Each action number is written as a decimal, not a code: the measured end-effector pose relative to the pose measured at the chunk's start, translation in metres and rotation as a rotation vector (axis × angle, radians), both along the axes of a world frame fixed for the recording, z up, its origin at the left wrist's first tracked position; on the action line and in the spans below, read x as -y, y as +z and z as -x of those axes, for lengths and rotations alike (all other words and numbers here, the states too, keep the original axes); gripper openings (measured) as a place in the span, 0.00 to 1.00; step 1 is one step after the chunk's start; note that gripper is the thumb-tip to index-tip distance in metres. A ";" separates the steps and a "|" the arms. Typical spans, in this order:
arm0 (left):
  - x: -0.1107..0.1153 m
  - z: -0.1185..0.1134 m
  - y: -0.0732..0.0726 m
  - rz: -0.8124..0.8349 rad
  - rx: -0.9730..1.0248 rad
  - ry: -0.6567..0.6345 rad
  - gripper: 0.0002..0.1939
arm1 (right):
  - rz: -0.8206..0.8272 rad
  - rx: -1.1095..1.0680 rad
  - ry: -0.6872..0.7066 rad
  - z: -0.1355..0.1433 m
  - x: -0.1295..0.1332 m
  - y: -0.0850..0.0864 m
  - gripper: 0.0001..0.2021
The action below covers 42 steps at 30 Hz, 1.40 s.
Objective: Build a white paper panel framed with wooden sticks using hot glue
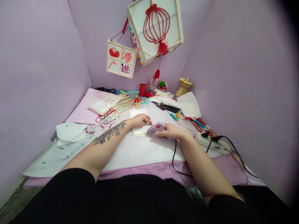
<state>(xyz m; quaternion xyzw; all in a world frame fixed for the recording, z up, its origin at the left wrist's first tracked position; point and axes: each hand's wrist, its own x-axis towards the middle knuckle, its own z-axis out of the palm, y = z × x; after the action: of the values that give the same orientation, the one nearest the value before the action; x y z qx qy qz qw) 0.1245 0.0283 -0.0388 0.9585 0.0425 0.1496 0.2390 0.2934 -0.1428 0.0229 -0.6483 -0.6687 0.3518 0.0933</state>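
A light purple hot glue gun (156,128) is gripped in my right hand (171,131), and its black cord hangs down toward the table edge. Its front end is over the right edge of a small white rectangular panel (140,132) edged with pale wooden strips. My left hand (140,120) lies across this panel, palm down, fingers reaching toward the gun's front. Those fingers are slightly bent and appear to press on the panel; their undersides are hidden.
Wooden sticks (121,107), red pipe cleaners (100,117) and a framed panel (105,103) lie on the left. Black-handled pruning shears (165,107), markers (173,116) and a power strip (212,142) are on the right. Above hang a large lantern (178,18) and a smaller one (121,58).
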 end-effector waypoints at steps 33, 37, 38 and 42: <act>0.004 0.003 0.005 -0.027 -0.028 0.021 0.23 | 0.031 0.101 -0.103 -0.013 0.009 0.012 0.29; 0.004 0.003 0.005 -0.029 -0.017 0.018 0.23 | 0.038 0.102 -0.102 -0.019 0.008 0.009 0.30; 0.004 0.003 0.005 -0.028 -0.014 0.015 0.23 | 0.041 0.108 -0.103 -0.021 0.007 0.008 0.31; 0.004 0.003 0.005 -0.037 -0.026 0.016 0.23 | 0.043 0.176 -0.093 -0.028 0.005 0.005 0.33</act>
<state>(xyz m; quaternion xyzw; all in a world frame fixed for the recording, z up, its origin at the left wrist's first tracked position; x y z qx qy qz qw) 0.1214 0.0248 -0.0340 0.9643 0.0504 0.1396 0.2193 0.3214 -0.1479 0.0277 -0.7087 -0.6360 0.3031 0.0366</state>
